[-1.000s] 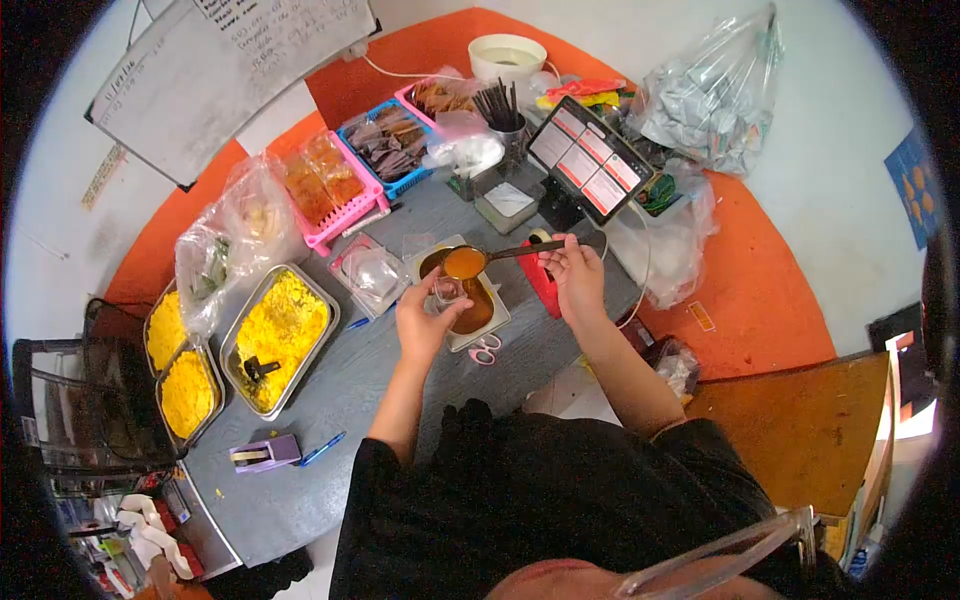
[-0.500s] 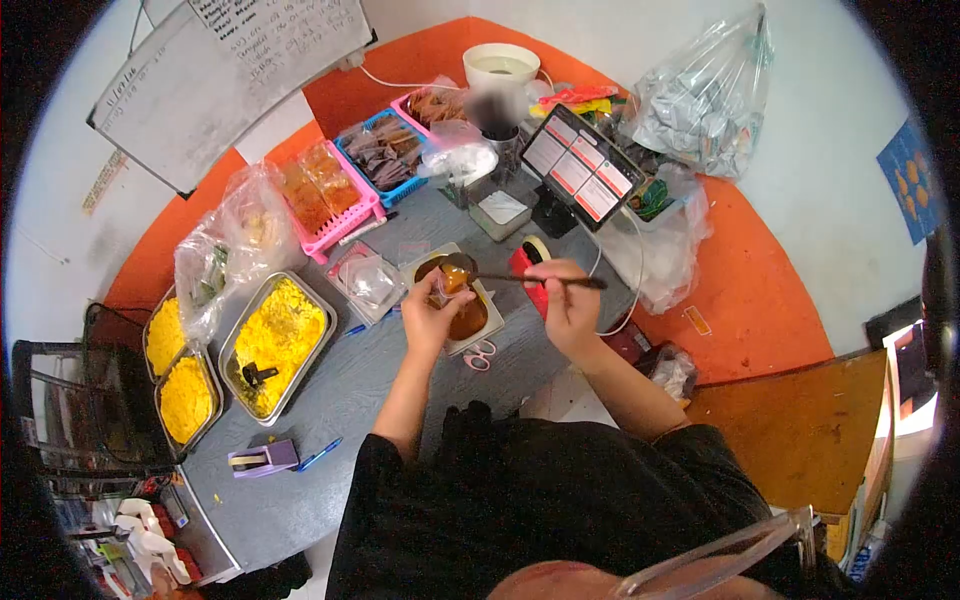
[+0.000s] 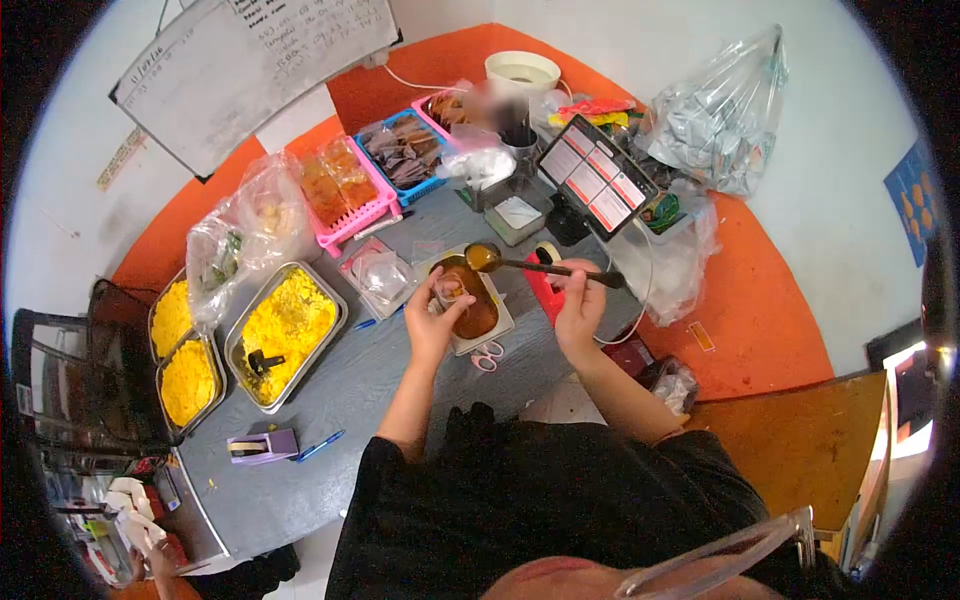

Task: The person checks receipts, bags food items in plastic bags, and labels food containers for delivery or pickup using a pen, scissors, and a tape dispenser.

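My left hand is closed on a small clear plastic bag, its mouth open and a little brown sauce showing in it; my fingers partly hide it. It is over a rectangular tub of brown sauce. In my right hand is the dark handle of a ladle. The ladle's bowl, with orange-brown sauce in it, hangs above the tub's far edge, to the right of the bag and apart from it. Pink-handled scissors lie just in front of the tub.
Left of me are metal trays of yellow food, and clear plastic packaging lies nearer. Behind stand a pink basket, a blue basket and a tablet. A red tape dispenser sits beside my right hand. A purple dispenser is front left.
My right hand has lifted the ladle's bowl away from the bag, up and to the right. My left hand still holds the bag over the tub. The whole view has shifted slightly.
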Tool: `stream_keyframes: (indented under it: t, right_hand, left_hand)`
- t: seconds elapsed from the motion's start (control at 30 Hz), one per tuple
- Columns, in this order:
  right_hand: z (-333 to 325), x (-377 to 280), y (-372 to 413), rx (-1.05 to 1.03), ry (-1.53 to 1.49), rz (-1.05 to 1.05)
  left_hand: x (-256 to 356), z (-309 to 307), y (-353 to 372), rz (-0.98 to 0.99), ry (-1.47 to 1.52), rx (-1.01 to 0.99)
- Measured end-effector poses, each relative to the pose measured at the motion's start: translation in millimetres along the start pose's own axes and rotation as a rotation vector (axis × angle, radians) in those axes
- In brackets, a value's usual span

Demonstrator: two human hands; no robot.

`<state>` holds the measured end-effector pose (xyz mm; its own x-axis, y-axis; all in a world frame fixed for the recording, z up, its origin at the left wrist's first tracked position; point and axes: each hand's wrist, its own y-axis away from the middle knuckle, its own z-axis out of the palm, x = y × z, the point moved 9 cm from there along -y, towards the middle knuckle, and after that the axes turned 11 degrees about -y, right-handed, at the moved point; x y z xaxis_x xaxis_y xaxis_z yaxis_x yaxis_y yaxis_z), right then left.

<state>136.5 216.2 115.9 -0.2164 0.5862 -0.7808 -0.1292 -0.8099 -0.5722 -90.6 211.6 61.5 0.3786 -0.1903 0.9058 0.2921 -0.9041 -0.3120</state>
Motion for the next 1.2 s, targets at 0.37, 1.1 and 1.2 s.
stream_keyframes:
  t: [0.37,1.1,1.2]
  right_hand:
    - [129,-25,19,-0.686,0.287,-0.146]
    - [188,2,49,-0.732,-0.252,0.456]
    - [191,2,50,-0.725,-0.284,0.474]
  left_hand:
    - [58,-52,25,0.220,-0.239,0.229]
    - [46,-131,69,-0.258,0.304,0.096]
    - [44,-135,71,-0.264,0.343,0.101]
